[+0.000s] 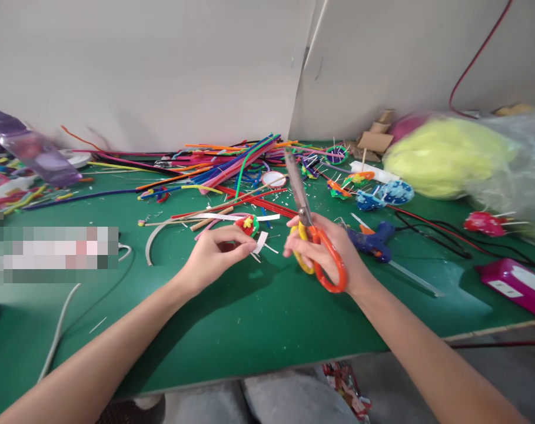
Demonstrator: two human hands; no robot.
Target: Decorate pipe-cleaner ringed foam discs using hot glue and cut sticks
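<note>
My left hand (218, 253) pinches a small white strip (261, 242) between thumb and fingertips, above the green table. Just behind those fingers sits a red and green decorated piece (248, 224) with a yellow flower-like shape on it; whether the hand touches it I cannot tell. In my right hand (324, 250) is a pair of scissors (299, 187) with orange and yellow handles, its blades pointing up and away and nearly together. A gap separates the scissors from the white strip. Beyond the left hand lies a longer white strip (232, 217).
Colourful pipe cleaners (232, 165) are heaped along the wall. A blue glue gun (375, 240) with a glue stick lies right of my right hand, near a magenta box (514, 285). A purple bottle (37, 153) stands left; yellow bagged material (444, 156) sits right.
</note>
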